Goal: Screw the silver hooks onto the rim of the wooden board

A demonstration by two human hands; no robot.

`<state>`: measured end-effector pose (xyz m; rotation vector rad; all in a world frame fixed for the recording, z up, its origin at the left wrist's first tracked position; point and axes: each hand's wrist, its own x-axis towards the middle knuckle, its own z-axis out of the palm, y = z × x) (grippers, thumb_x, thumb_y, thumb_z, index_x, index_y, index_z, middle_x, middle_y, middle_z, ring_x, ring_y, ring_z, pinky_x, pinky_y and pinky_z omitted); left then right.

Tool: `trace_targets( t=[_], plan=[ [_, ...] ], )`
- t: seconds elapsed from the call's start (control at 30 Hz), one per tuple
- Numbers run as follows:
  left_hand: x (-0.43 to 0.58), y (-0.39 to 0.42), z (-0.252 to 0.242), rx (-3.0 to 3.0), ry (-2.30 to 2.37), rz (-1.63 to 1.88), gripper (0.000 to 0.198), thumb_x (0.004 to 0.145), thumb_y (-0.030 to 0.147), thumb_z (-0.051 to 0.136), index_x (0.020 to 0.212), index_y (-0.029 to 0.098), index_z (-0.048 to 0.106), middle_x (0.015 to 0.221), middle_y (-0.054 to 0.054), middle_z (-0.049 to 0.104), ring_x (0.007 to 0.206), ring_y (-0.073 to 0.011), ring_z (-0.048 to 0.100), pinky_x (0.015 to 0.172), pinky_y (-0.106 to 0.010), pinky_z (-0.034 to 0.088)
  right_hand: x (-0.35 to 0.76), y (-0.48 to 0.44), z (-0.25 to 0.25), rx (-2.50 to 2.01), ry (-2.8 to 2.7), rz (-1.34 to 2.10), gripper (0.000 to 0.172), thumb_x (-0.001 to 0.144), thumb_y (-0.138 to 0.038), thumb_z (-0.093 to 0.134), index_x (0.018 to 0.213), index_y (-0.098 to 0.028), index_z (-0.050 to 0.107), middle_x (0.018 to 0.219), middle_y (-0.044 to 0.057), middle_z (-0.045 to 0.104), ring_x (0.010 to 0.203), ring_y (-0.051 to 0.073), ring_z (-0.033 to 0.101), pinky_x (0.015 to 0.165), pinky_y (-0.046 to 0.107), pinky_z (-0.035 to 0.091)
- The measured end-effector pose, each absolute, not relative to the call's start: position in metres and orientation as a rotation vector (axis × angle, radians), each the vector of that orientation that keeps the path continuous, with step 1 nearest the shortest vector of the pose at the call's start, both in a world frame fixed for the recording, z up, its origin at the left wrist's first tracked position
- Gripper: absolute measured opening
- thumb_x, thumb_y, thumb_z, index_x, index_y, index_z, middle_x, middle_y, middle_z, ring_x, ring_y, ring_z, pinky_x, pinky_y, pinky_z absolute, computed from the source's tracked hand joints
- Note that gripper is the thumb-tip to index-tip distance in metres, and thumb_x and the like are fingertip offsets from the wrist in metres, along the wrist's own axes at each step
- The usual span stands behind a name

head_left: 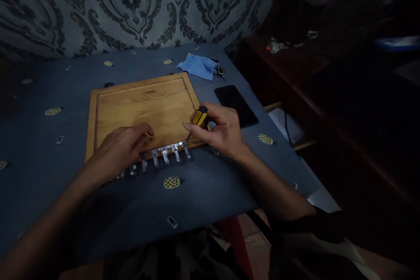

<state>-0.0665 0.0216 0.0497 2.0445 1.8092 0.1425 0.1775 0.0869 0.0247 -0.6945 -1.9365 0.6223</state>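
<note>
A wooden board (pixel 141 111) with a raised rim lies on the table. Along its near edge runs a shiny metal hook rail (pixel 165 152) with several hooks hanging over the side. My right hand (pixel 221 129) grips a screwdriver (pixel 200 115) by its yellow and black handle. The screwdriver's shaft slants down to the right end of the rail. My left hand (pixel 120 146) rests over the rail's left part and the board, its fingers curled and thumb drawn close. A tiny shiny bit shows at its fingertips, too small to name. The left hand hides part of the rail.
Right of the board lies a black phone (pixel 236 105). A blue cloth (pixel 198 66) sits behind it, with a small dark metal item (pixel 220 70) beside it. A blue pineapple-print cover (pixel 210 192) spreads over the table. Dark red furniture (pixel 295 70) stands at the right.
</note>
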Motion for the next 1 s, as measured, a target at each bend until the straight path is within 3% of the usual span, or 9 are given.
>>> trace_targets(
  t=[0.17, 0.43, 0.67, 0.83, 1.0],
  plan=[
    [-0.068, 0.029, 0.041, 2.064, 1.677, 0.089, 0.030, 0.094, 0.032, 0.039, 0.104, 0.022, 0.066, 0.092, -0.006, 0.073, 0.084, -0.0250, 0.068, 0.075, -0.036, 0.047, 0.178, 0.087, 0.025, -0.684, -1.934, 0.640, 0.036, 0.087, -0.031, 0.074, 0.064, -0.020, 0.048, 0.059, -0.007, 0.046, 0.053, 0.007, 0.043, 0.051, 0.024, 0.034],
    [-0.051, 0.051, 0.035, 1.974, 1.459, 0.421, 0.032, 0.094, 0.035, 0.043, 0.111, 0.018, 0.065, 0.115, -0.011, 0.072, 0.108, -0.0265, 0.067, 0.096, -0.043, 0.051, 0.178, 0.084, 0.028, -0.691, -1.942, 0.663, 0.032, 0.088, -0.030, 0.073, 0.066, -0.019, 0.052, 0.060, -0.006, 0.047, 0.054, 0.007, 0.045, 0.052, 0.024, 0.034],
    [-0.045, 0.035, 0.037, 2.005, 1.531, 0.574, 0.029, 0.096, 0.038, 0.049, 0.114, 0.019, 0.061, 0.108, -0.008, 0.072, 0.100, -0.0254, 0.068, 0.090, -0.043, 0.053, 0.179, 0.087, 0.025, -0.662, -1.948, 0.629, 0.036, 0.090, -0.034, 0.071, 0.065, -0.020, 0.050, 0.058, -0.007, 0.046, 0.054, 0.007, 0.044, 0.052, 0.024, 0.034],
    [-0.020, 0.007, 0.029, 2.246, 1.600, 0.421, 0.053, 0.088, 0.038, 0.072, 0.133, 0.016, 0.053, 0.125, -0.013, 0.067, 0.116, -0.0326, 0.063, 0.097, -0.049, 0.051, 0.178, 0.087, 0.024, -0.648, -1.940, 0.640, 0.035, 0.089, -0.032, 0.072, 0.066, -0.020, 0.049, 0.060, -0.007, 0.047, 0.054, 0.008, 0.045, 0.053, 0.024, 0.034],
    [-0.001, 0.000, 0.020, 2.360, 1.633, 0.333, 0.064, 0.083, 0.035, 0.079, 0.135, 0.013, 0.048, 0.120, -0.015, 0.068, 0.113, -0.0336, 0.063, 0.095, -0.048, 0.051, 0.176, 0.088, 0.022, -0.618, -1.913, 0.614, 0.040, 0.087, -0.032, 0.074, 0.063, -0.021, 0.044, 0.060, -0.007, 0.043, 0.053, 0.007, 0.041, 0.051, 0.024, 0.033]
  ],
)
